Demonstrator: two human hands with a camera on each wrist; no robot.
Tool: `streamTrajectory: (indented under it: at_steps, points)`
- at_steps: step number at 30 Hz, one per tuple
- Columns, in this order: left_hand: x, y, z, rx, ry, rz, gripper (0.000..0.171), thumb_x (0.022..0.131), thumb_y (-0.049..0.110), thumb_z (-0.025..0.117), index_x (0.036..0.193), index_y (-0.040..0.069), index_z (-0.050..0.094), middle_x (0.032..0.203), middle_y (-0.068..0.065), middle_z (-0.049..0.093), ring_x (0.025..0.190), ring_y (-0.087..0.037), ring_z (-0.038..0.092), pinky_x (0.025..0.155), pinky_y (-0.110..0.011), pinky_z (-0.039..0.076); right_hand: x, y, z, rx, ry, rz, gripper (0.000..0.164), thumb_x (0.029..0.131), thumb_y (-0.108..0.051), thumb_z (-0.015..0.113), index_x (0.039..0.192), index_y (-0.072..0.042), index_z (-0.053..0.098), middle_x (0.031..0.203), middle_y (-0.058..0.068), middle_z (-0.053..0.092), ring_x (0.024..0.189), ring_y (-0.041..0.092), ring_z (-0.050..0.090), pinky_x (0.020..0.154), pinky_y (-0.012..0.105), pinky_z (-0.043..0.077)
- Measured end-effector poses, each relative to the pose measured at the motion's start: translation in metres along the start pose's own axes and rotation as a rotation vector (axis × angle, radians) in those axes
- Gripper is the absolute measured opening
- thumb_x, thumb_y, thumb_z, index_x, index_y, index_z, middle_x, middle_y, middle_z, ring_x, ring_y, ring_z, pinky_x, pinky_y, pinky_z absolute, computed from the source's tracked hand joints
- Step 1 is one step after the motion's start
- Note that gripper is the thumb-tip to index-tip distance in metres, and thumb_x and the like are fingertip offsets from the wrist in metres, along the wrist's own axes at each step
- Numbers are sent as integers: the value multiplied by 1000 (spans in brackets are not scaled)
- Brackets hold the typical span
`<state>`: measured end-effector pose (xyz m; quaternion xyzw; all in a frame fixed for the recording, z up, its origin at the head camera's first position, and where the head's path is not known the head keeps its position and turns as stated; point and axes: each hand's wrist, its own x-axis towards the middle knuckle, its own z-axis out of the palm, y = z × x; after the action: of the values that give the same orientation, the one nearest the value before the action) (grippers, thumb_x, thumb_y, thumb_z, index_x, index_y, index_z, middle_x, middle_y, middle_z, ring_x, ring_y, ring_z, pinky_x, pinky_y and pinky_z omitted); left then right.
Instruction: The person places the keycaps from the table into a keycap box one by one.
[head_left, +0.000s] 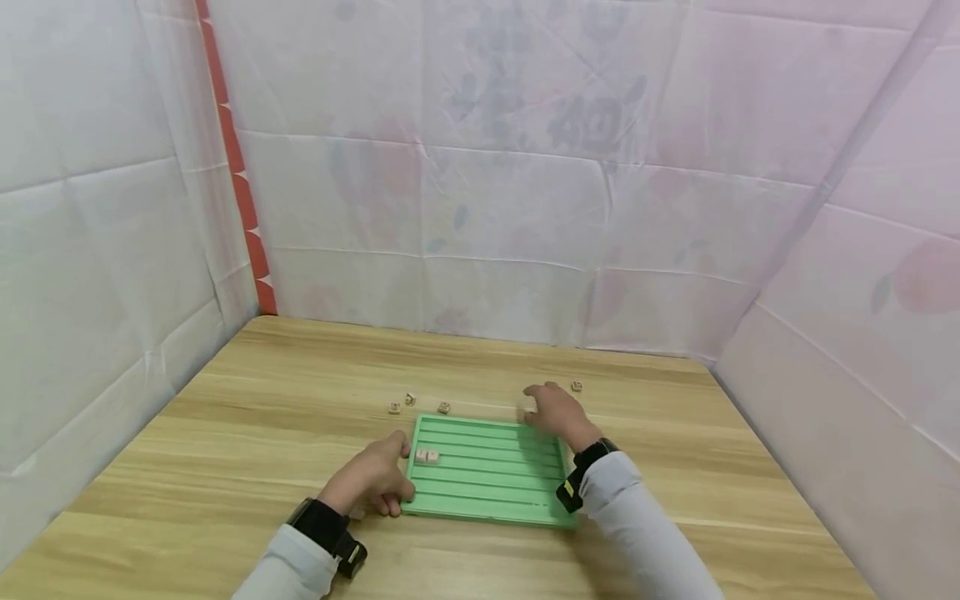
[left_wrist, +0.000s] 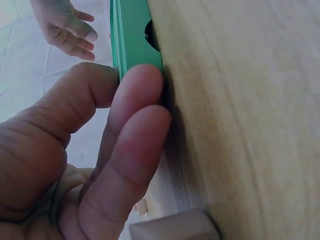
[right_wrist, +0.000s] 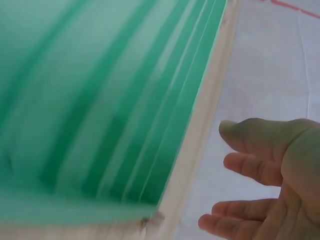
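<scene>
A green ridged tray (head_left: 491, 521) lies on the table, its grooves running left to right. My left hand (head_left: 375, 475) holds its left side, with thumb and fingertips pinched at the corner edge (left_wrist: 137, 37). Two small wooden blocks (head_left: 427, 457) sit side by side in a groove near the tray's left end. Over the far right corner hovers my right hand (head_left: 558, 414), fingers spread and partly bent, with nothing in them. Its thumb and fingers (right_wrist: 252, 217) show apart from the tray in the right wrist view.
Beyond the tray lie several small marked blocks: one block (head_left: 394, 407) at the left, another block (head_left: 444, 407) by the rim, and a block (head_left: 577, 386) past my right hand. A pale block (left_wrist: 175, 227) rests near my left fingers. Sheeted walls (head_left: 510, 208) enclose the table.
</scene>
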<state>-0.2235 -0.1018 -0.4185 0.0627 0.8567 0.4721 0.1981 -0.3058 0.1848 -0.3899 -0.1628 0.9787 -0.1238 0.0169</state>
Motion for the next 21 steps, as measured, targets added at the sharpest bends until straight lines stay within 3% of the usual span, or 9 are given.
streamTrajectory:
  at_steps: [7,14,21]
  points:
    - [-1,0,-3,8,6,0,49,68,-11,66,107,1,39,54,-14,59,42,-18,56,40,-28,47,8,21,-3,68,-18,-10,44,86,-8,62,126,5,51,119,25,53,114,41,45,90,49,40]
    - [-2,2,-6,28,14,-10,47,69,-11,66,105,2,39,55,-14,59,42,-18,57,40,-28,48,15,33,-4,40,-18,58,44,88,-11,57,129,6,49,129,30,45,125,47,31,99,55,29]
    - [-1,5,-4,11,13,7,47,69,-12,66,106,2,40,55,-14,59,42,-18,56,40,-27,46,19,52,-7,72,-31,83,45,90,-8,54,130,10,45,129,31,45,124,47,32,100,55,28]
